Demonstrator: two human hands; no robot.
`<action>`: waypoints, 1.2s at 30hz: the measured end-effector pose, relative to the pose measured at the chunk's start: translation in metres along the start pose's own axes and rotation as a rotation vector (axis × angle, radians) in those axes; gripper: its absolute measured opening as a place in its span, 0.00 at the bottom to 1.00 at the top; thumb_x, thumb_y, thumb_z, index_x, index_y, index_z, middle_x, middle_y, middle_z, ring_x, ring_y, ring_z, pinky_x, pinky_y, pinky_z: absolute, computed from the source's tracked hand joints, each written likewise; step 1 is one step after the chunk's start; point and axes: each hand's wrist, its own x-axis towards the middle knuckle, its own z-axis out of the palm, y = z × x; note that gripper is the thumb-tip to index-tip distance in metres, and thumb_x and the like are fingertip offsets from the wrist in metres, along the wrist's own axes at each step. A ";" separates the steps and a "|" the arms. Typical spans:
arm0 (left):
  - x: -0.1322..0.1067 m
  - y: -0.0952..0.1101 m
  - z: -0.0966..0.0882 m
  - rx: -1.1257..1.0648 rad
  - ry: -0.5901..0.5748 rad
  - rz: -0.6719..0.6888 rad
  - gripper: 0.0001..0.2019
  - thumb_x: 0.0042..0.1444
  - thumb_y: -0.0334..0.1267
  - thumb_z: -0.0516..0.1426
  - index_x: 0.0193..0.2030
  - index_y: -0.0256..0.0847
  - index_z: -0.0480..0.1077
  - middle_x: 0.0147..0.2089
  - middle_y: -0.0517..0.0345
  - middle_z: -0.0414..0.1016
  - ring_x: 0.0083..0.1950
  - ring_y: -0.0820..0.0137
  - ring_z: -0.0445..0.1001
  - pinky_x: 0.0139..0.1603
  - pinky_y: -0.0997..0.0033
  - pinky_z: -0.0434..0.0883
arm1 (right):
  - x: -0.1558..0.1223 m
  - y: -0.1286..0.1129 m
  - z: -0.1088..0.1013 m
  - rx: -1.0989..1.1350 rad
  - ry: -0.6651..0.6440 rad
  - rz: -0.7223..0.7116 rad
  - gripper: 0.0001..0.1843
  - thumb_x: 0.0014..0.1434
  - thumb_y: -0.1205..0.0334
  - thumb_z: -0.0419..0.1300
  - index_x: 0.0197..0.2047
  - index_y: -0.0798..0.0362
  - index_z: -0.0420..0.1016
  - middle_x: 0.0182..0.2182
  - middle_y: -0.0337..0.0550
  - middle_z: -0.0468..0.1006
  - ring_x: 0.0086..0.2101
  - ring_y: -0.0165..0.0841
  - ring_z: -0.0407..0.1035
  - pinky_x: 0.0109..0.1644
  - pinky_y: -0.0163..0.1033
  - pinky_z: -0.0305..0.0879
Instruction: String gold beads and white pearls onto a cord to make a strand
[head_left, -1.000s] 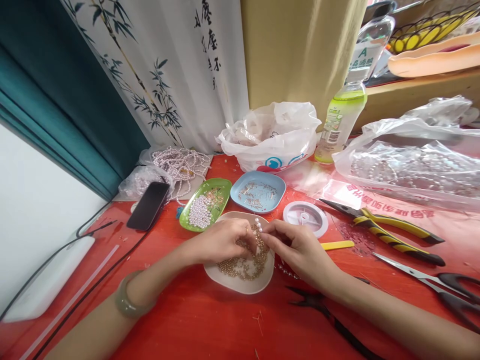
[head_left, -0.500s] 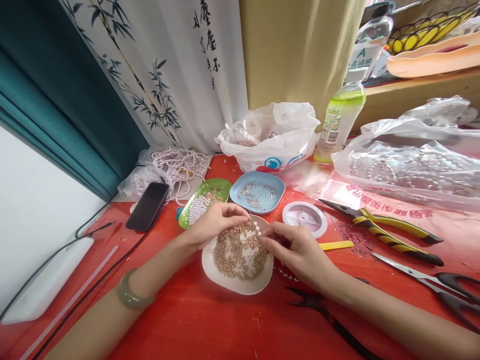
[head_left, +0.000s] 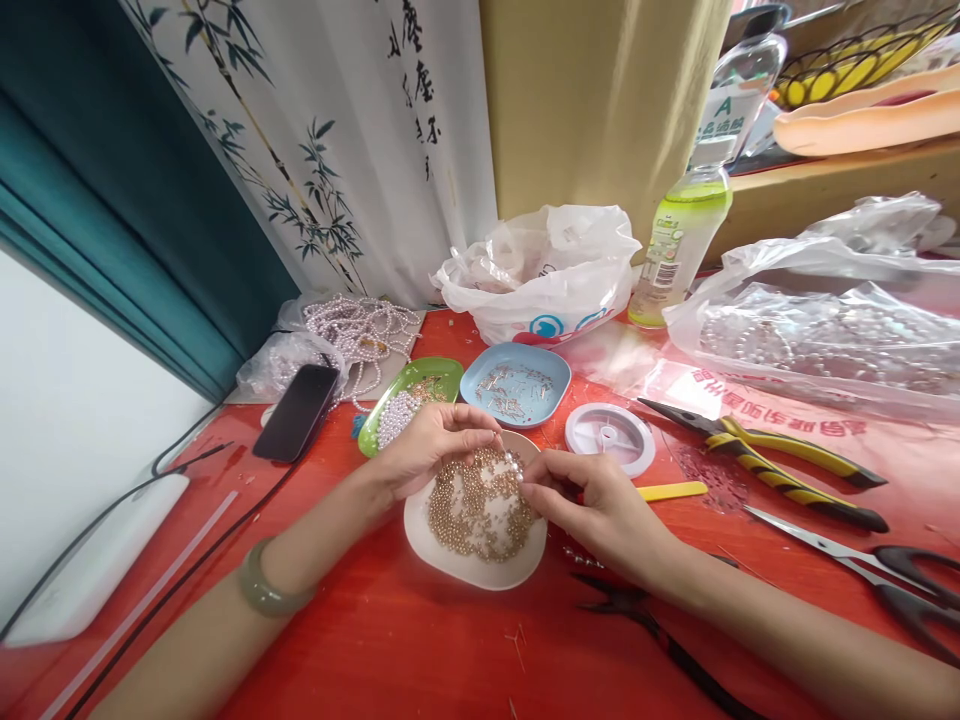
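Note:
Over a white dish of small gold beads, both hands work close together. A short string of white pearl beads spans the gap between them. My left hand pinches its thin upper end between thumb and finger; the strand there is too fine to make out clearly. My right hand is closed, thumb and forefinger pressed together at the string's lower beads. More beads on a strand show below the right hand, on the red table.
A green tray with pearls and a blue tray with small metal pieces stand behind. To the right lie a spool, yellow-black pliers, scissors and dark pliers. A phone rests at left.
The pearl string between my hands has shifted slightly and tilts more downward. Both hands stay nearly in place, still pinched.

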 end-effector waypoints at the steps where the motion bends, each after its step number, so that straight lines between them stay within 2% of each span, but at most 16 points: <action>1: 0.000 0.000 0.000 -0.007 0.004 -0.004 0.07 0.40 0.33 0.63 0.28 0.34 0.72 0.28 0.58 0.72 0.26 0.80 0.65 0.26 0.78 0.60 | 0.000 0.000 0.000 0.002 -0.003 0.000 0.09 0.51 0.66 0.50 0.23 0.56 0.68 0.18 0.37 0.68 0.20 0.26 0.59 0.23 0.32 0.55; 20: 0.002 -0.003 -0.002 -0.071 -0.004 0.005 0.07 0.40 0.31 0.63 0.28 0.33 0.72 0.28 0.60 0.71 0.26 0.82 0.64 0.27 0.80 0.61 | 0.000 -0.001 0.000 -0.002 -0.012 -0.015 0.08 0.51 0.67 0.50 0.23 0.56 0.67 0.18 0.37 0.67 0.20 0.26 0.58 0.23 0.32 0.54; 36: 0.001 -0.001 0.000 -0.001 -0.027 0.041 0.05 0.41 0.32 0.63 0.27 0.34 0.72 0.27 0.59 0.71 0.26 0.80 0.64 0.27 0.79 0.61 | 0.001 0.001 0.000 -0.004 -0.004 -0.003 0.08 0.50 0.68 0.50 0.23 0.56 0.67 0.18 0.37 0.68 0.20 0.25 0.58 0.23 0.31 0.54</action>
